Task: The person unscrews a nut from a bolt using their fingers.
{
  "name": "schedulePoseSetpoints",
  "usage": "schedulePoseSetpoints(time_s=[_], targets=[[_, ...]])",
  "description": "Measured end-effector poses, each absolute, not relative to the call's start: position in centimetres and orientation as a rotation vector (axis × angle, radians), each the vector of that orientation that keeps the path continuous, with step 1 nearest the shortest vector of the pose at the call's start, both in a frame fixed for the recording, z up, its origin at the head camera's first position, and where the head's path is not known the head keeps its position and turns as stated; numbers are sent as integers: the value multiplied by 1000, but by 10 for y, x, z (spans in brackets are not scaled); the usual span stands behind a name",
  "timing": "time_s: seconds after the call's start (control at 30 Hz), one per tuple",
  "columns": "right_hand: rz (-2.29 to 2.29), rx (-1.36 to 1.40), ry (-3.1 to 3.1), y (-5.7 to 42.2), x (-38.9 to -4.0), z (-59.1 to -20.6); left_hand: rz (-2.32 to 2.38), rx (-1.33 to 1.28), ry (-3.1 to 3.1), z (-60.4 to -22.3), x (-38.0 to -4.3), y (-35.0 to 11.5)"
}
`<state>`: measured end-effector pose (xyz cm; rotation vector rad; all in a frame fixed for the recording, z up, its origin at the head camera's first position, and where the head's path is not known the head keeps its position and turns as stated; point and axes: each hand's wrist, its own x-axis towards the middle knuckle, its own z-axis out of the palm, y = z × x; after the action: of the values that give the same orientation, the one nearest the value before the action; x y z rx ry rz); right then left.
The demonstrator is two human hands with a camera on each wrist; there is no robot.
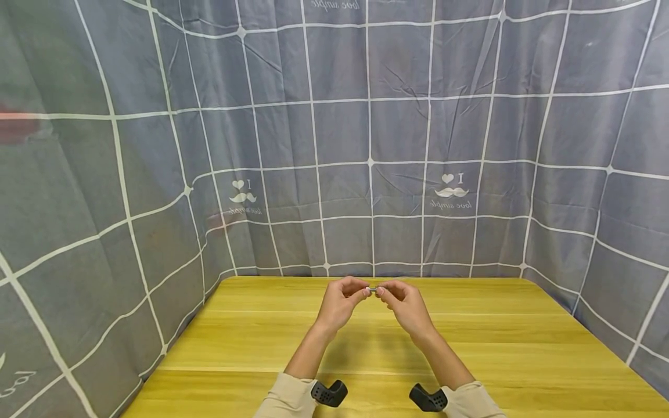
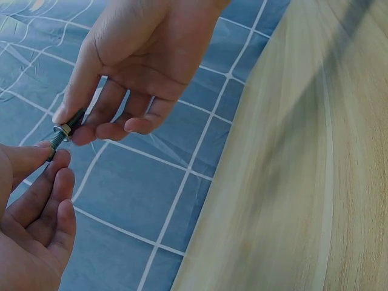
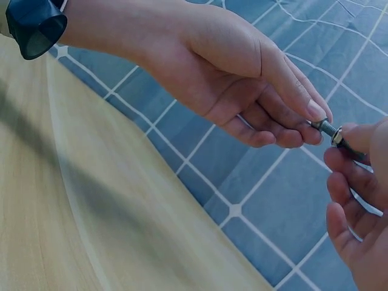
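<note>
A small metal bolt (image 1: 373, 289) is held between both hands, out over the far part of the table. My left hand (image 1: 336, 305) pinches one end of it between thumb and fingertips. On the other end, the thumb and index finger of my right hand (image 1: 411, 309) grip close to a bright ring (image 3: 337, 136), like a nut or washer, around the shaft. Bare thread (image 2: 57, 139) shows between the ring and the left fingertips in the left wrist view. A darker end of the bolt (image 2: 76, 117) lies partly hidden in the right fingers. The remaining fingers of both hands curl loosely.
Under the hands lies a yellow wood-grain table (image 1: 251, 348), its far edge just behind them. A grey curtain (image 1: 340, 139) with white grid lines surrounds the table at the back and sides. Black wrist devices (image 1: 329, 393) sit at both sleeve cuffs.
</note>
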<state>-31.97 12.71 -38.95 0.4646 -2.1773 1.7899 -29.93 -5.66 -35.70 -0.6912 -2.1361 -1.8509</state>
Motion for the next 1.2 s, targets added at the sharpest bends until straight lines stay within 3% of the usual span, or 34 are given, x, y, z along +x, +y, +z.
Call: schedulePoseSetpoints(time_s=[1.2], targets=[[1792,489,-2178,128,-320,-390,-1865,-703,-2118,-356,-297,-57]])
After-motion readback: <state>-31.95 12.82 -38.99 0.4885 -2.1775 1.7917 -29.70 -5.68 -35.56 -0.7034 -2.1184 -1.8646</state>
